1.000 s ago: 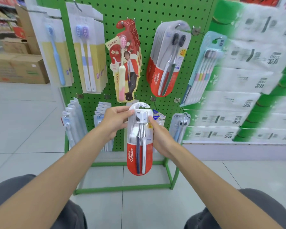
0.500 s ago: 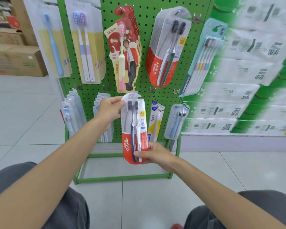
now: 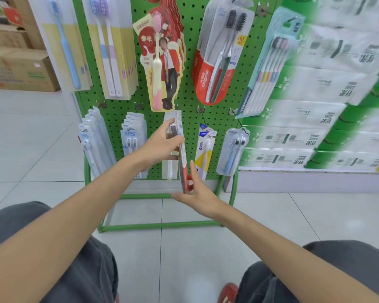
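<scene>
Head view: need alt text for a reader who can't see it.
The left hand grips the upper part of a toothbrush pack turned edge-on, and the right hand cradles its red lower end, in front of a green pegboard rack hung with other toothbrushes. Stacked white wrapped packs fill the right side.

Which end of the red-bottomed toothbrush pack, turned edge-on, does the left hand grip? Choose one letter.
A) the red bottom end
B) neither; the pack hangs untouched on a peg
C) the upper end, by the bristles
C: the left hand grips the toothbrush pack at its upper end by the bristles, while the right hand touches the red bottom end.
</scene>
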### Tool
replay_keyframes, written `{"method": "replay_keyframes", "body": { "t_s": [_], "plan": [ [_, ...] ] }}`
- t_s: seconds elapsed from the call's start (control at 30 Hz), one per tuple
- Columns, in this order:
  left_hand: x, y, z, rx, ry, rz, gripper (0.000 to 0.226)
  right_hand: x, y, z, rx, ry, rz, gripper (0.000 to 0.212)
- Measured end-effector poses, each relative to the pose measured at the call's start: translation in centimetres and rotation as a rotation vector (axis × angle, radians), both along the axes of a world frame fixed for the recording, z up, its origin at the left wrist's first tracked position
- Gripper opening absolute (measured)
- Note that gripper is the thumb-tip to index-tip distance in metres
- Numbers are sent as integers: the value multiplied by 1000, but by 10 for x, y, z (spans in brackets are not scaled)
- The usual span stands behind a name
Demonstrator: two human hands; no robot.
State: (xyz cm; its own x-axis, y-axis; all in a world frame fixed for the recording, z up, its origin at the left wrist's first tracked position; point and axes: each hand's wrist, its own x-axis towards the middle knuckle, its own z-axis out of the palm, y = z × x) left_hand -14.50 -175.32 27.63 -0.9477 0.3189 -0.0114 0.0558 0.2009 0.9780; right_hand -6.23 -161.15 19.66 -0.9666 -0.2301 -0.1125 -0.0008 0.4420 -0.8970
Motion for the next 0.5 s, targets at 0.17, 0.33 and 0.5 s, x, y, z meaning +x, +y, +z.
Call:
{"method": "replay_keyframes", "body": {
  "t_s": [0.17, 0.33, 0.5],
  "plan": [
    [-6, -6, 1, 142, -1, 41, 43, -9, 5, 0, -171, -17, -12, 101],
    [-3, -2, -7, 125, -100, -49, 37, -25, 10, 2, -305, -67, -194, 79],
    [-4, -1, -15, 30, -120, -143, 38, -47, 33, 26, -455, -56, -346, 63]
  ]
}}
